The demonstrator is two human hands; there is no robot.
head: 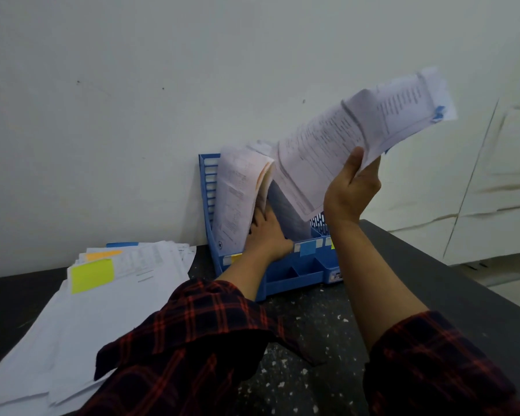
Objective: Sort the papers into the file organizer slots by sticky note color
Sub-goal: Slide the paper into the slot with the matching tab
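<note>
Blue file organizer (pixel 285 276) with blue label (pixel 308 248) and yellow label (pixel 235 257) on its front; yellow sticky note (pixel 92 275) and orange sticky note (pixel 102 254) on white paper pile (pixel 81 319), lower left; dark speckled table (pixel 312 349); red-and-black plaid sleeves (pixel 192 340); off-white wall (pixel 132 100).

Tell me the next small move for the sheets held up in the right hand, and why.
Probably lower the sheets into the blue file organizer, into the slot behind the blue sticky label. A blue tab shows at their raised edge, the right hand grips them just above the organizer, and the left hand presses the filed papers aside, leaving that gap open.
</note>
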